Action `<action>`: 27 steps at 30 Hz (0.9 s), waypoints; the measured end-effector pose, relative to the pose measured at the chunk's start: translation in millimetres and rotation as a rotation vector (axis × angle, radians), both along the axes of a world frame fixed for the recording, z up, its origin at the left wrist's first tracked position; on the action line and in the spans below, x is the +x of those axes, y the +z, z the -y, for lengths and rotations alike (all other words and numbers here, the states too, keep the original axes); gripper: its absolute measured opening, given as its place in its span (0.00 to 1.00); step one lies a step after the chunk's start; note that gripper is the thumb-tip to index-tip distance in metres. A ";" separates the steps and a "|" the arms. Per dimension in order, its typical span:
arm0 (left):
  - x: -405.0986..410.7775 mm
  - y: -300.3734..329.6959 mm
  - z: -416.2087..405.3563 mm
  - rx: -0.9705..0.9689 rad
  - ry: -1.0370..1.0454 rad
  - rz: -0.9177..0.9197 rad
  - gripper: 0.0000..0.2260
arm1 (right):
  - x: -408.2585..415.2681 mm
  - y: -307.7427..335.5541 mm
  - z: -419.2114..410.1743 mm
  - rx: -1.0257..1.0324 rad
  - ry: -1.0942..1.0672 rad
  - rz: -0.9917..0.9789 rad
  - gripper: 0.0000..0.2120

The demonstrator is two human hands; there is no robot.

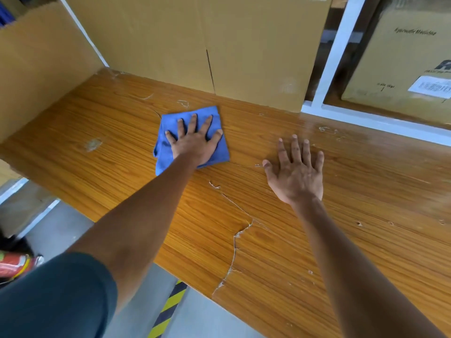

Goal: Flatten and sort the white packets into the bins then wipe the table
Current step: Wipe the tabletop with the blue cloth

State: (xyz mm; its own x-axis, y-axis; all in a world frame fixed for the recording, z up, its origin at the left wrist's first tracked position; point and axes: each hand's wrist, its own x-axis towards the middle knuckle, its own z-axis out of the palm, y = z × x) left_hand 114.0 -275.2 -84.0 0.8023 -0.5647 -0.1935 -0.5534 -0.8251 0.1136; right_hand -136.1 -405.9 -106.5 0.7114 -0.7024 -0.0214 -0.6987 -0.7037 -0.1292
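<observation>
Left hand (195, 142) presses flat, fingers spread, on a blue cloth (192, 140) on the wooden table (366, 215). Right hand (295, 174) rests flat, holding nothing. Far right box (402, 57) lettering too blurred to read.

The table (317, 240) is glossy wood-grain laminate — cracked and scuffed — the cloth (166, 132) soft, matt blue fabric, the boxes (195, 45) matt brown cardboard.

wooden table (317, 252) — blue cloth (166, 140), cardboard boxes (207, 45)
</observation>
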 end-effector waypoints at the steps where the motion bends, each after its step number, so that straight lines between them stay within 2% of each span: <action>1: -17.2 -2.9 -10.7 -0.012 -0.029 0.007 0.34 | -0.4 0.2 -1.3 0.002 -0.004 0.002 0.38; 6: -98.7 -9.6 -67.9 0.004 -0.191 0.083 0.33 | 2.0 3.2 -14.5 0.020 -0.029 -0.001 0.39; 14: -1.7 1.1 -5.9 0.008 -0.161 0.038 0.35 | 1.2 -2.3 -40.1 0.003 -0.026 0.022 0.38; 17: -15.1 -0.7 -19.3 0.022 -0.198 0.033 0.35 | -0.9 -3.5 -50.0 0.008 -0.044 0.022 0.38; 23: -102.5 -9.2 -126.8 -0.010 -0.356 0.076 0.32 | -3.1 1.7 -79.8 0.021 -0.066 0.029 0.36; 27: -70.7 -7.3 -113.2 -0.046 -0.354 0.103 0.33 | -0.6 1.5 -90.4 0.015 -0.087 0.031 0.37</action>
State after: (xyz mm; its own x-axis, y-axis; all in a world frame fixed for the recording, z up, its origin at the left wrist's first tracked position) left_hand 43.3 -162.0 -91.3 0.5697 -0.8169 -0.0896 -0.8141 -0.5759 0.0747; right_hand -136.8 -315.5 -105.0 0.6481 -0.7615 -0.0111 -0.7527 -0.6383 -0.1614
